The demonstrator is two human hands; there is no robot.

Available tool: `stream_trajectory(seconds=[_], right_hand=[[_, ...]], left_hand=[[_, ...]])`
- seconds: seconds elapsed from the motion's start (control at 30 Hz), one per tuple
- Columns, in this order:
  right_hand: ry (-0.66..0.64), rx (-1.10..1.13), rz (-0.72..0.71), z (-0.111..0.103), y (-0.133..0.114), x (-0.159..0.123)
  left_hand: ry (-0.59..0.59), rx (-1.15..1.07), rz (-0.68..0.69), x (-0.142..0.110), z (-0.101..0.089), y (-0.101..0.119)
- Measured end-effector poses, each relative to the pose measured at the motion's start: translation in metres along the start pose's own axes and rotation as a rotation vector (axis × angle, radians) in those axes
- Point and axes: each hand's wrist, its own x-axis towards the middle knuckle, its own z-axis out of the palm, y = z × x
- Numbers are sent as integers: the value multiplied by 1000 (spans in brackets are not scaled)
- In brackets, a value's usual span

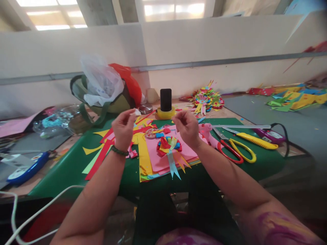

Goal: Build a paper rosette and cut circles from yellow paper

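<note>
My left hand (pixel 123 128) is raised over the left part of the table, thumb and fingers pinched on a small white scrap (pixel 137 112). Level with it, my right hand (pixel 187 126) is also closed in a pinch; what it holds, if anything, is too small to make out. Between and below them, a paper rosette (pixel 168 146) in red, yellow and blue, with light blue and orange forked tails, lies on pink paper sheets (pixel 155 160). Yellow paper (pixel 145 153) shows beneath. Red paper strips (pixel 99 160) lie near my left wrist.
Scissors (pixel 231 146), a yellow cutter knife (pixel 255 139) and a pink glue gun (pixel 208 134) lie right. A phone (pixel 166 99) stands in a yellow tape roll (pixel 165 114). Behind are a bag (pixel 117 109) and a pile of paper rosettes (pixel 208 98). A blue power strip (pixel 28 168) lies left.
</note>
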Motion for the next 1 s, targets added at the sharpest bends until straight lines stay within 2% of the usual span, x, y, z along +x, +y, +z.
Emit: stream_trajectory(seconds=[0.1,0.17,0.2,0.23,0.3,0.37,0.4,0.47,0.6,0.67,0.73,0.77,0.8,0.87,1.0], right_hand=[[-162,-53,27,8,-1,-7],[-239,-63,36,12,-2,-9],[-274,-77,30,13,-2,-10],[-302,-96,16,13,-2,-10],[-302,-145,-14,13,-1,-10],[-215,-155,-17,11,1,-8],[-154,-136,-8,10,2,-7],[-62,-84,14,8,5,-5],[-29,-85,-19,1,13,1],[16,-110,-27,-5,18,6],[118,-98,0,-10,23,12],[174,-82,18,-13,26,15],[219,-62,36,-15,28,18],[255,-39,53,-17,31,20],[202,-43,43,-15,34,18]], left_hand=[[-223,104,235,-22,11,14],[-335,115,285,-27,14,16],[-343,119,278,-25,14,13],[-319,126,249,-19,12,8],[-167,147,115,-2,6,-9],[-65,138,-124,16,-2,-30],[-34,132,-250,23,-6,-39],[-68,220,-387,31,-12,-54],[-290,396,-445,30,-9,-61],[-504,530,-438,33,-3,-60],[-731,753,-374,41,2,-59],[-798,866,-324,47,4,-60],[-815,956,-275,53,6,-61],[-737,1031,-222,62,10,-64],[-537,928,-265,58,14,-75]])
